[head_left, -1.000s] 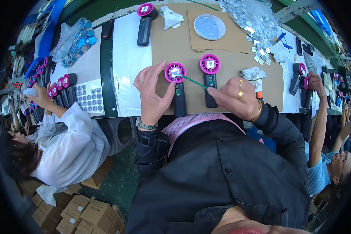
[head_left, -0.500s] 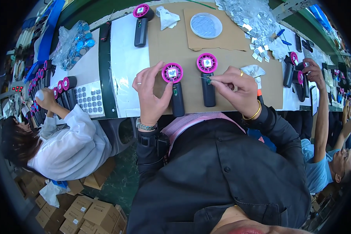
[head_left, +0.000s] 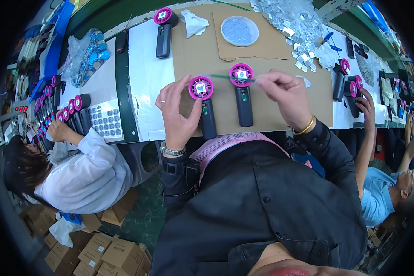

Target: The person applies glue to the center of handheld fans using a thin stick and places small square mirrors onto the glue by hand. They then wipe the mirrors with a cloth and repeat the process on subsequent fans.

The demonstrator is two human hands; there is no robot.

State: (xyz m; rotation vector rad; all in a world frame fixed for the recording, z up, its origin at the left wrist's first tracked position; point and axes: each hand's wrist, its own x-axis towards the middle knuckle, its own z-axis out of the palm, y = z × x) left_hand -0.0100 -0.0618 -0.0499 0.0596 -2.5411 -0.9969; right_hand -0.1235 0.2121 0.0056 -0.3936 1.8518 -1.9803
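Two black handheld fans with pink round heads lie on the cardboard-covered table before me. My left hand point(head_left: 177, 108) grips the left fan point(head_left: 208, 117) at its head, thumb at the neck and fingers along the rim. A small white square with a dark mark sits at the middle of each head. My right hand point(head_left: 283, 94) pinches a thin green stick point(head_left: 223, 77), its pale tip pointing left over the left fan's head. The stick crosses above the head of the right fan point(head_left: 244, 108), which no hand holds. Both handles show a small green patch.
Beyond the fans are a round white dish point(head_left: 239, 31), a crumpled tissue point(head_left: 194, 24) and another fan point(head_left: 163, 39). Several small white squares point(head_left: 304, 60) lie by a heap of clear plastic. Co-workers sit at both sides; a sheet of grey pieces point(head_left: 105, 119) lies leftward.
My right hand has lifted away from the right fan's handle, and the green stick now stretches left across the fan heads. My left hand stays at the left fan.
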